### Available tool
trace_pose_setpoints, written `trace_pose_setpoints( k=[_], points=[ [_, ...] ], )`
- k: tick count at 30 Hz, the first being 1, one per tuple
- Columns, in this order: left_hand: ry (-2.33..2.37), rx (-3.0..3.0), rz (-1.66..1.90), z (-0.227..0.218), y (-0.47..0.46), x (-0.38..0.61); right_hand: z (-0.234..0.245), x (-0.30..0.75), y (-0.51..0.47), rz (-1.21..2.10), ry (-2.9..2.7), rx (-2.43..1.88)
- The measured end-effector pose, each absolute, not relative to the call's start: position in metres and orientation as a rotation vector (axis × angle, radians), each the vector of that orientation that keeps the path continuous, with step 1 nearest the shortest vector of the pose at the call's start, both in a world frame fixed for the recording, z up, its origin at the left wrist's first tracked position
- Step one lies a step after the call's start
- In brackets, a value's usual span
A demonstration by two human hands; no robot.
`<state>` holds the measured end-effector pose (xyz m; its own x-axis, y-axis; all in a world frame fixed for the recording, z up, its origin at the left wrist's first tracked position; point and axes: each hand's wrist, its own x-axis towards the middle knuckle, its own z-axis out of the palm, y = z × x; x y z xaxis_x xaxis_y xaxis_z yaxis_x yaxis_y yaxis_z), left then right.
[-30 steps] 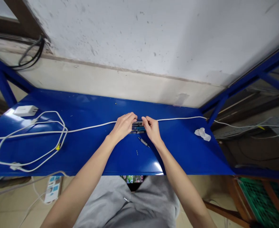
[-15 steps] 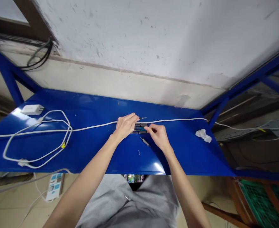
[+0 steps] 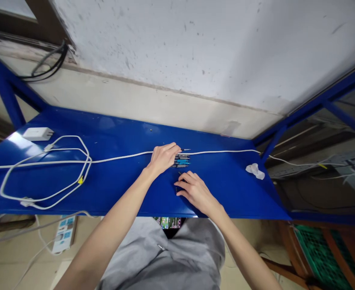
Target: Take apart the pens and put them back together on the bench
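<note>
My left hand [image 3: 164, 157] is closed at the far side of a row of pens [image 3: 182, 162] with grey and blue grips. A slim dark stick with a thin pale tip [image 3: 186, 150] juts from its fingers; the rest is hidden by the hand. The hand also covers the left ends of the pens. Nearer the front edge, my right hand [image 3: 197, 192] is low over the blue table with thumb and fingers apart. A small dark piece [image 3: 176, 189] lies at its fingertips. Beneath its forefinger, the end of a pen part [image 3: 180, 173] shows, mostly covered.
A white cable [image 3: 123, 157] crosses the blue table [image 3: 120, 193] behind the pens and loops at the left. A white charger [image 3: 38, 133] sits at the back left, crumpled white tissue [image 3: 255, 170] at the right. A lit phone [image 3: 169, 222] shows below the front edge.
My right hand has left the pens, moved toward the front edge and opened over the loose parts. My left hand has shifted slightly right with the slim stick.
</note>
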<state>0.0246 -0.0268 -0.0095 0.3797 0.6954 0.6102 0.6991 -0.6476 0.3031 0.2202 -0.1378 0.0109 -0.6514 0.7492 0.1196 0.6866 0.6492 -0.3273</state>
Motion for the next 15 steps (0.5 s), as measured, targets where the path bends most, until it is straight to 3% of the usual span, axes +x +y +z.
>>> trace_pose_setpoints(
  k=[15],
  points=[
    [-1.354,-2.61,-1.158,-0.0103,-0.0269,0.0222,0.0039,0.2183,-0.1305,0.429,-2.45,-1.156]
  ],
)
